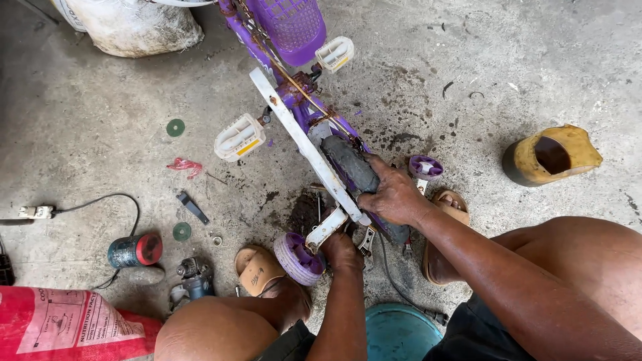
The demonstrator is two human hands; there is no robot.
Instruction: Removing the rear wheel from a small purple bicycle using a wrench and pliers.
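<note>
Purple child's bicycle (pixel 294 100) lies upturned, its length running away from the person; right hand (pixel 394 197) clasps the rear tyre (pixel 351 164), left hand (pixel 341 251) grips the training-wheel bracket (pixel 326 228) below.

Two white pedals (pixel 239 136), two purple training wheels (pixel 299 258), two green discs (pixel 175 127).

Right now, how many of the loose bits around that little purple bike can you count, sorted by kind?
Green grinding discs: 2
Training wheels: 2
White pedals: 2
Angle grinder: 1
Cut yellow jug: 1
Total: 8
</note>
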